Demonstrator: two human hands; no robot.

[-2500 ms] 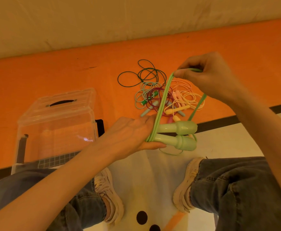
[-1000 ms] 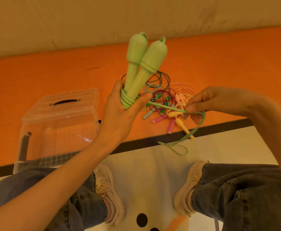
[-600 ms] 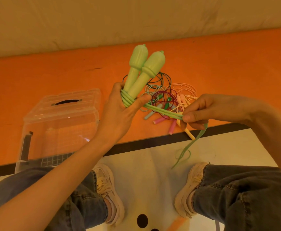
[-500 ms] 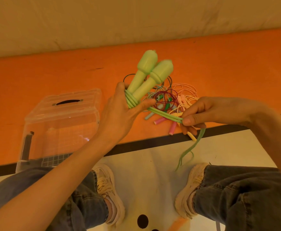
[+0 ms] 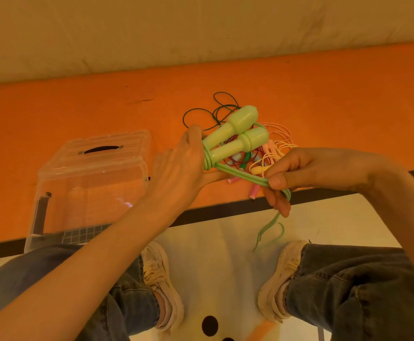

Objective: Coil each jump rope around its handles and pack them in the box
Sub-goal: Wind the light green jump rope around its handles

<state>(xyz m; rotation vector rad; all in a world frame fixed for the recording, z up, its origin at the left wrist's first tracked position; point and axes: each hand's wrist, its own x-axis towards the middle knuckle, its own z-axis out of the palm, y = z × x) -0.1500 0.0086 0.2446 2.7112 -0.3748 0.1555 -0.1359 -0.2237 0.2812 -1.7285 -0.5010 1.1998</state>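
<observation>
From the head view, the left hand [image 5: 178, 168] grips the narrow ends of two pale green handles [image 5: 237, 136], which lie side by side and point up and to the right, their bulbous ends over the pile [image 5: 255, 153] of loose ropes. Several turns of the green rope [image 5: 244, 175] are wound round the handles right by the left hand's fingers. From that coil a doubled stretch of rope runs down and to the right into the right hand [image 5: 306, 173], whose thumb and fingers pinch it; the strand is straight between the two hands. Below the right hand the loose end of the rope hangs in a thin loop, ending above the pale floor [image 5: 225, 254] near the right shoe [image 5: 279, 279]. The pile behind the hands lies on the orange mat [image 5: 78, 112]: dark green, red, cream and pink ropes tangled together, with pink, yellow and green handles sticking out. The clear box [image 5: 90, 183], lid on and a dark handle on top, stands on the mat to the left, well apart from the pile and beside the left forearm. Both knees in jeans [image 5: 360, 291] frame the bottom, the left shoe [image 5: 161, 279] between them.
</observation>
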